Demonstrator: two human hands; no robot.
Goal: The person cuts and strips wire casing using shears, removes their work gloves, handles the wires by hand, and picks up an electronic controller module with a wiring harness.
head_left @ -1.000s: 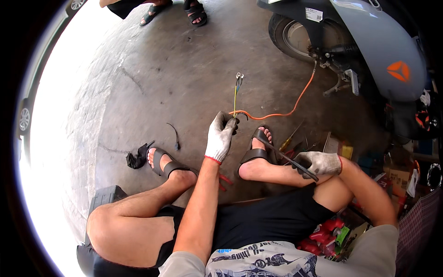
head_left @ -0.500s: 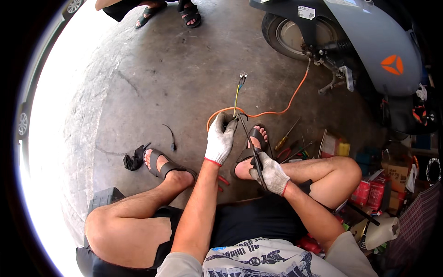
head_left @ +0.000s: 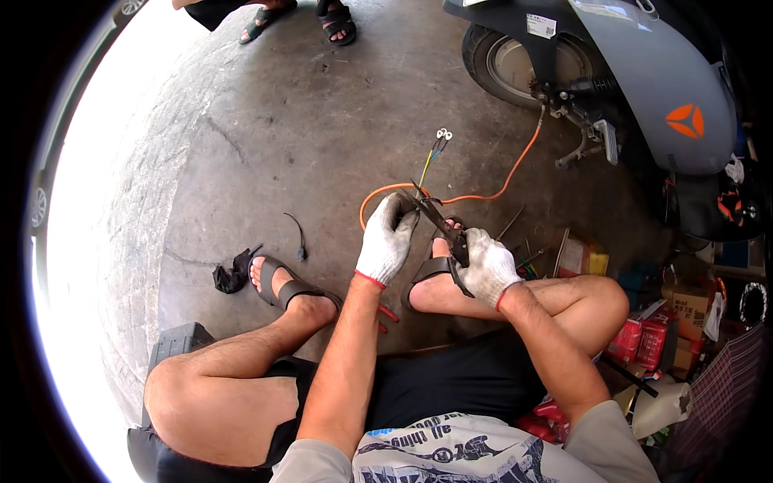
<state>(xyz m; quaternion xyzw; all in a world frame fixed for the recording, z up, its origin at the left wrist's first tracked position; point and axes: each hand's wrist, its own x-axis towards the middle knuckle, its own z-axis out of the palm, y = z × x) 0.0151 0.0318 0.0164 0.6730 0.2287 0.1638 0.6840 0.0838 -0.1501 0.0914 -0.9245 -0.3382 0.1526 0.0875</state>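
My left hand, in a white knit glove with a darkened fingertip area, pinches a thin cable. From its fingers rise yellow-green and blue wires, ending in shiny ring terminals. My right hand, gloved too, is closed round dark scissors. Their blades slant up to the left and meet the cable at my left fingertips; whether they cut into it is too small to tell. A short black strip curls beside the blades.
An orange line runs from the wheel of a grey scooter and loops behind my left hand. On the floor lie a short black cable, a black plastic scrap and red handles. Boxes crowd the right. Another person's sandalled feet stand ahead.
My right hand has moved up and turned, bringing the scissors' blades against the cable at my left fingers. The wires' terminal ends have swung slightly right.
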